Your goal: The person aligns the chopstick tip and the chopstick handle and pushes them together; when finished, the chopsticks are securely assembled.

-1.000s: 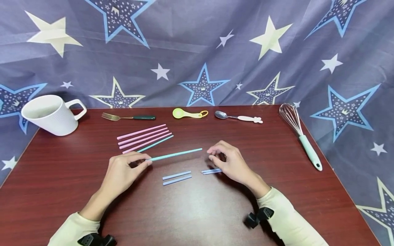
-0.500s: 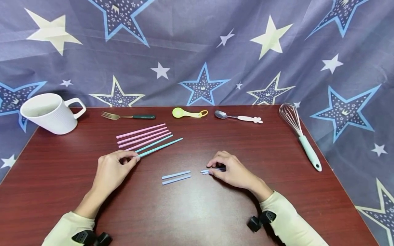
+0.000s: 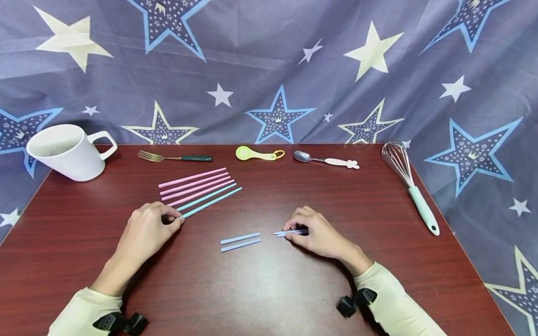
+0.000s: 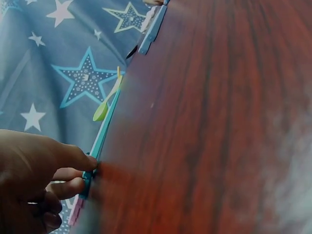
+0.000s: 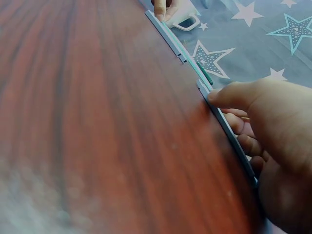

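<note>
My left hand (image 3: 147,228) pinches the near left end of a teal chopstick (image 3: 212,202), which lies beside a second teal chopstick (image 3: 207,196). Beyond these, several pink chopsticks (image 3: 193,178) lie in a slanted row. In the left wrist view, thumb and fingers (image 4: 80,160) meet at the teal end. Short blue sticks (image 3: 279,234) poke out from the fingers of my right hand (image 3: 317,233), low at the table; the palm hides their other ends. In the right wrist view, the thumb presses along a blue stick (image 5: 229,131). Two more short blue sticks (image 3: 240,238) lie between the hands.
Along the back edge of the brown table (image 3: 269,289) are a white mug (image 3: 69,151), a fork (image 3: 176,157), a green measuring spoon (image 3: 256,153) and a white-handled spoon (image 3: 325,160). A whisk (image 3: 412,186) lies near the right edge. Behind hangs a starry cloth (image 3: 269,70).
My left hand has moved left and back, bringing the teal chopstick down next to the other one. The right hand has lowered onto the blue sticks and grips them.
</note>
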Tool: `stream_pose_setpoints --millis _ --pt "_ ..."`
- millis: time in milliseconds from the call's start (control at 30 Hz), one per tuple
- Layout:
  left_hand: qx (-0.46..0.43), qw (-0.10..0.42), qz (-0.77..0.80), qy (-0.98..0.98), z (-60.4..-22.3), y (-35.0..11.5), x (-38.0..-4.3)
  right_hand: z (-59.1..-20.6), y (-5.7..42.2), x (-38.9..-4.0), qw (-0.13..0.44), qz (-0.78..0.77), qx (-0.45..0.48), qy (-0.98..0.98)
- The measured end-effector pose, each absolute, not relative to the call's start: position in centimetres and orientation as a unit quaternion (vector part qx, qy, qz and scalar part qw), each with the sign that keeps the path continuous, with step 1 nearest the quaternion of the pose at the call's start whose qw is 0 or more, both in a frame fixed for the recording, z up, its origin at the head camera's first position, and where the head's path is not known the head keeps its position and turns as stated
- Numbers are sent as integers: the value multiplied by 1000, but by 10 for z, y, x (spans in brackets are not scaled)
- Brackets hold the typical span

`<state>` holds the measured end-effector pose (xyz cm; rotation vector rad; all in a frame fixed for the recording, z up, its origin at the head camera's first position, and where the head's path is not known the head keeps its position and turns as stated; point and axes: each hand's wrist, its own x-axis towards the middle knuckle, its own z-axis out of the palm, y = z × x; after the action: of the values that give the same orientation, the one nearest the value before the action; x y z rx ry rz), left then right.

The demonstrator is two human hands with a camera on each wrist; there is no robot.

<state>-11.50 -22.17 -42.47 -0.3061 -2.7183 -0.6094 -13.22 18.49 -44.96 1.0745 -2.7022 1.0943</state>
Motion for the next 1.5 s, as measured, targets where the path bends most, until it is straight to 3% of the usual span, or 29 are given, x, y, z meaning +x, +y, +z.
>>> stream_pose_setpoints --millis 633,1000,1100,1333,1500 --pt "-96 159 -208 -960 -422 -224 -115 -451 184 -130 35 353 348 -868" --pt "-154 197 -241 -938 -417 -191 -109 -451 184 -131 43 356 348 -866" --pt "-190 177 -262 -929 -420 -174 -107 -452 184 -131 44 353 349 -867" --pt "-224 72 -310 -921 -430 -143 -101 -452 183 -131 34 350 343 -871" --pt "-223 46 -314 -922 -434 -130 -99 -452 185 -132 31 350 341 -872"
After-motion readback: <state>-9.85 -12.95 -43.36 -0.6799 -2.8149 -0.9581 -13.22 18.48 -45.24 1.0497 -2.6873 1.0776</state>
